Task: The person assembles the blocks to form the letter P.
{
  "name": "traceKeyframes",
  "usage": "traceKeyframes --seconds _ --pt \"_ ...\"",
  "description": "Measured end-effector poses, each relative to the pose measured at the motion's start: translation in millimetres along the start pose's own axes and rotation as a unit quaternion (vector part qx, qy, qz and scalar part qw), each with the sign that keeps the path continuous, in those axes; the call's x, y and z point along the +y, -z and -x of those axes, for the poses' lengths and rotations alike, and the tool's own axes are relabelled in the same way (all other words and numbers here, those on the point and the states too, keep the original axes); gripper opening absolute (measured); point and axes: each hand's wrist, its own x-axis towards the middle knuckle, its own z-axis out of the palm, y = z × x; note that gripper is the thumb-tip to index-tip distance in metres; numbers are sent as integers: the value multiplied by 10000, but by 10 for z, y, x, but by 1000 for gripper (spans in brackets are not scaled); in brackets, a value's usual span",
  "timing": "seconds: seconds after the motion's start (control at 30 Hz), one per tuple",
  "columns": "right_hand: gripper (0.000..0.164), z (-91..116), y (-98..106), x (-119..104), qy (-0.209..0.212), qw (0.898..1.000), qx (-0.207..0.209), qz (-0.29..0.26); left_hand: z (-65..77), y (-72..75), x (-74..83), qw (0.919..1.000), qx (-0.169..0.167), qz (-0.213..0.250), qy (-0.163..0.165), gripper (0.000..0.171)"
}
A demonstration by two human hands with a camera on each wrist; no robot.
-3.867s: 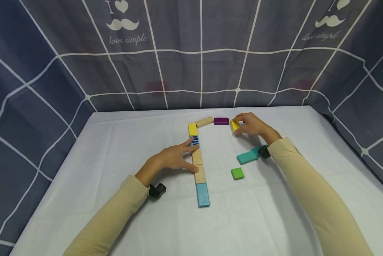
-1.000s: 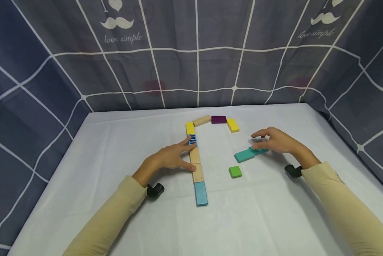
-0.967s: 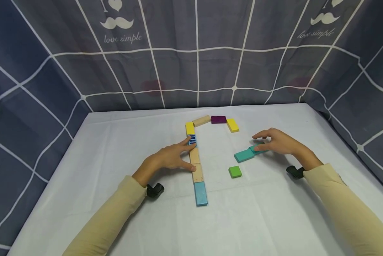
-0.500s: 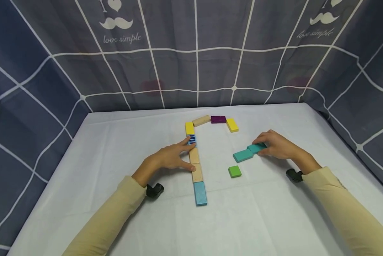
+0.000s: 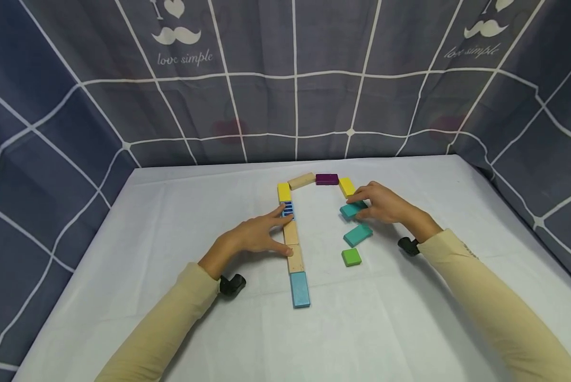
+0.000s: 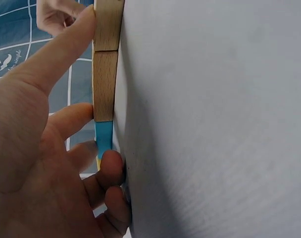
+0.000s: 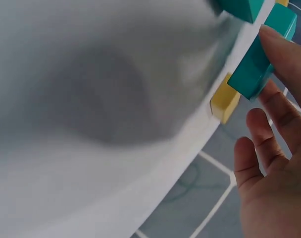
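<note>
My right hand (image 5: 384, 204) pinches a teal block (image 5: 349, 211) between thumb and fingers, just below a yellow block (image 5: 346, 185). In the right wrist view that teal block (image 7: 254, 69) shows off the cloth, the thumb on one side. My left hand (image 5: 254, 234) lies with spread fingers along a row of blocks: fingertips at the blue striped block (image 5: 288, 207), thumb at a plain wooden block (image 5: 295, 259). Another wooden block (image 5: 290, 232) lies between. A yellow block (image 5: 283, 191) heads the row, and a light blue block (image 5: 300, 289) ends it.
A slanted wooden block (image 5: 301, 181) and a purple block (image 5: 326, 179) run across the top toward the right yellow block. A second teal block (image 5: 358, 235) and a green block (image 5: 351, 257) lie below my right hand. White cloth (image 5: 194, 212) covers the table; a checked curtain (image 5: 323, 106) stands behind.
My right hand released the right-hand yellow block, moved down to the teal pair, took the farther teal block and carried it up and left toward the yellow one. The left hand stays put.
</note>
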Motion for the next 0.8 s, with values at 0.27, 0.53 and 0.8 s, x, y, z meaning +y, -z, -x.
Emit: traceKeyframes --seconds 0.27,0.53,0.8 --pt "36 -235 -103 -85 74 9999 -108 52 5 -13 -16 9999 76 35 -86 97" --pt "37 -261 -114 -113 -1 9997 -128 226 -12 -15 -20 9999 90 31 -131 97" --pt "38 -279 -107 -97 -21 9991 -172 389 -12 -16 -23 9999 99 -18 -109 96"
